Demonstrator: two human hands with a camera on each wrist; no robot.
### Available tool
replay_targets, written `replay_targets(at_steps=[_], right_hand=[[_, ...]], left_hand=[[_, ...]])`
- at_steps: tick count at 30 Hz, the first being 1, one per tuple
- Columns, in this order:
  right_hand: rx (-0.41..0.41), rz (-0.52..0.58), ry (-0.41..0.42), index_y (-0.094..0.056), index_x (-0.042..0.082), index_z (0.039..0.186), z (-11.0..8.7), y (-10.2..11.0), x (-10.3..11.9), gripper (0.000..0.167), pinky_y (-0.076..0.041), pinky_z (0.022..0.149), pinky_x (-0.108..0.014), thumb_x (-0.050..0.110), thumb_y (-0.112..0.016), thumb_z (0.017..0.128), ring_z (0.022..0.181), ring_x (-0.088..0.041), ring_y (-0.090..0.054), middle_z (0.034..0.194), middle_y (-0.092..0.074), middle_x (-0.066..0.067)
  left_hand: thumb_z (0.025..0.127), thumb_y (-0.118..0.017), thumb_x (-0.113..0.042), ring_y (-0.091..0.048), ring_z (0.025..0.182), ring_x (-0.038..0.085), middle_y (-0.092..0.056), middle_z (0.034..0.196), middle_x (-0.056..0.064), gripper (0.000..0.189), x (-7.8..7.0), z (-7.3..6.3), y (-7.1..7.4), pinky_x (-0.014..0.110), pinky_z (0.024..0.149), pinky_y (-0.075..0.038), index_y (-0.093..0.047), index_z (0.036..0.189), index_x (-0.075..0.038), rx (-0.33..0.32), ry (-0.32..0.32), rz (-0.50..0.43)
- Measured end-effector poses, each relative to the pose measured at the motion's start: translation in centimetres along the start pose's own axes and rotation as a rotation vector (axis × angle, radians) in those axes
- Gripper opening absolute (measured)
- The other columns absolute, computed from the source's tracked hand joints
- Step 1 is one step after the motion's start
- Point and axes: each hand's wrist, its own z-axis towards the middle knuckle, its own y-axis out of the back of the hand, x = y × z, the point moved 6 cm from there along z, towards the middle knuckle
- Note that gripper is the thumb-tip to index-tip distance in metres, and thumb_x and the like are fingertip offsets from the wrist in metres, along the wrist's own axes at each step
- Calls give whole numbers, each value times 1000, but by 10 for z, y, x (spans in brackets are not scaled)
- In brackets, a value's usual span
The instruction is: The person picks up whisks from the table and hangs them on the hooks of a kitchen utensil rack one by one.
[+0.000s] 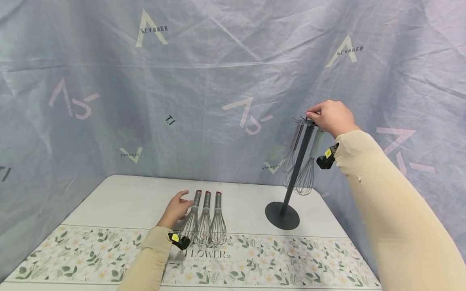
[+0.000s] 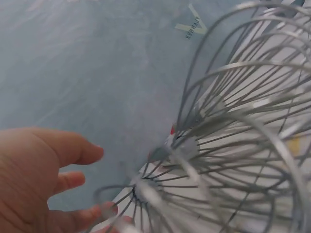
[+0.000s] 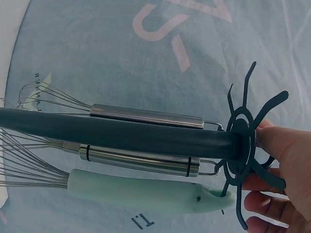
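Note:
On the table lie three wire whisks (image 1: 205, 218) side by side, grey handles with red ends pointing away from me. My left hand (image 1: 178, 209) is beside the leftmost whisk (image 1: 189, 226), fingers at its handle and thumb spread apart. In the left wrist view the wire loops (image 2: 228, 160) partly cover the fingertips. My right hand (image 1: 333, 115) pinches the top of a dark rotating utensil stand (image 1: 298, 161). From its curved hooks hang a whisk with a pale green handle (image 3: 141, 191) and two metal-handled whisks, one handle (image 3: 146, 115) above the post and one (image 3: 141, 161) below it.
The stand's round base (image 1: 282, 216) rests on the right side of the white table (image 1: 134, 198). A floral strip (image 1: 98, 254) runs along the table's front. Wrinkled grey-blue cloth (image 1: 200, 81) hangs behind and at both sides.

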Motion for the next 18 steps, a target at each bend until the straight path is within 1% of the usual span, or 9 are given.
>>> replay_targets(at_steps=[2,5,8,11,14,18], right_hand=[[1,3,-1,-65,12,138,0,-2,-1,43,-48,83,-61,38,-52,106,125,-50,-50,139,-58,-24],[6,10,0,-64,12,138,0,-4,-1,45,-48,85,-61,40,-51,106,125,-51,-50,139,-57,-24],[-2,17,8,-64,11,138,-1,-4,-1,45,-48,86,-61,39,-50,106,124,-51,-51,138,-58,-25],[-13,26,16,-64,9,137,0,-3,-1,44,-48,86,-61,37,-50,107,121,-50,-53,136,-59,-25],[-20,27,19,-65,8,137,1,-1,-1,43,-47,89,-61,36,-51,106,121,-50,-53,136,-60,-25],[-10,20,14,-65,8,137,2,-1,-1,44,-47,90,-62,37,-51,106,124,-50,-52,137,-59,-25]], left_hand=[[101,-62,-22,-62,103,37,-53,134,29,61,1,3,-5,43,74,-57,-38,155,-8,13,1,14],[100,-63,-22,-62,105,37,-55,133,28,62,1,5,-11,46,77,-56,-39,155,-8,23,1,59],[98,-65,-20,-62,109,38,-55,135,29,63,0,6,-15,50,82,-54,-40,154,-6,33,-10,100],[96,-66,-17,-62,112,39,-56,136,29,64,-3,9,-18,52,84,-53,-41,153,-5,43,-22,132],[94,-69,-14,-63,110,39,-57,135,29,65,-5,12,-21,51,80,-54,-42,153,-6,54,-20,157],[90,-72,-12,-65,104,35,-59,132,27,66,-5,16,-25,45,73,-55,-46,151,-6,55,4,171]])
